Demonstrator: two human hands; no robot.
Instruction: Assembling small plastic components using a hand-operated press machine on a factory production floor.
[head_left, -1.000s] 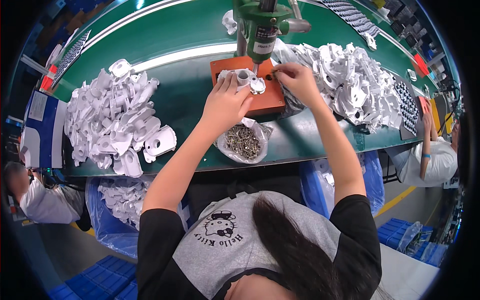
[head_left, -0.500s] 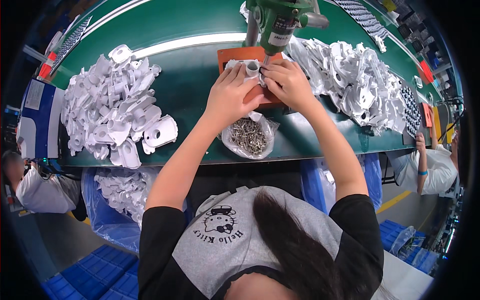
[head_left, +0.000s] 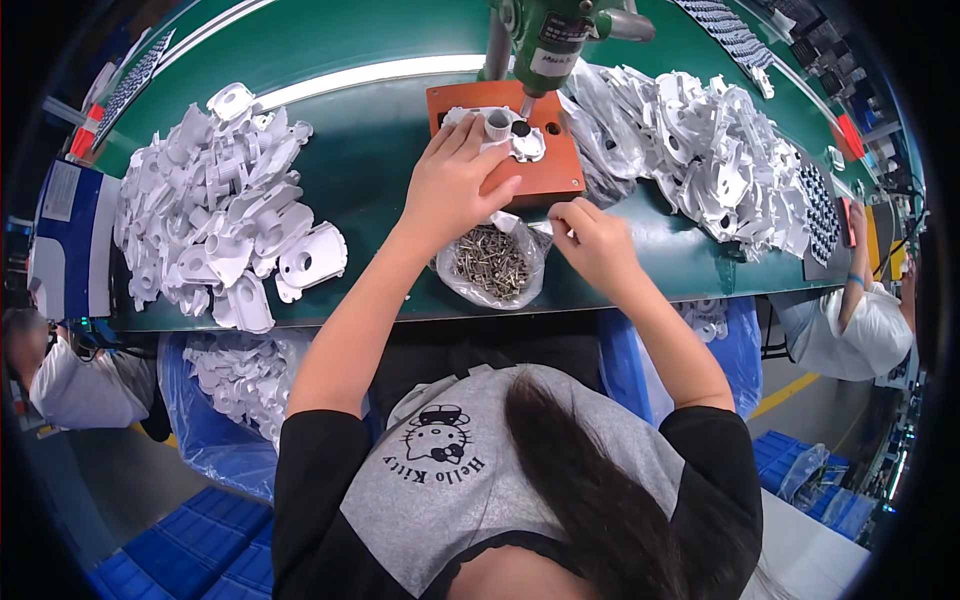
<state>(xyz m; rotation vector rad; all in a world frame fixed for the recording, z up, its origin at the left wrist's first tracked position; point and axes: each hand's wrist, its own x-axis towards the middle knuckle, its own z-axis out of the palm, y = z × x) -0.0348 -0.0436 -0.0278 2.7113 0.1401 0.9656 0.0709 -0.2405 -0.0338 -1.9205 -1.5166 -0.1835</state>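
Observation:
A white plastic part (head_left: 528,149) with a raised round tube lies on the orange fixture block (head_left: 545,180). A small black round piece (head_left: 521,129) sits on it beside the tube. My left hand (head_left: 450,185) rests with outstretched fingers on the left side of the part, its thumb held away. Just in front of the block, my right hand (head_left: 595,245) is closed with bent fingers, near the rim of a clear bag; what it pinches, if anything, cannot be made out. That bag holds many metal screws (head_left: 490,265).
A green machine head (head_left: 550,45) with a thin tip stands over the block. White plastic parts are heaped at left (head_left: 215,210) and at right (head_left: 710,160). A blue lined bin (head_left: 215,440) stands below the table's left edge. Co-workers sit at both sides.
My right hand has left the white part and moved toward me, down beside the screw bag. My left hand stays on the part. The black piece now shows uncovered.

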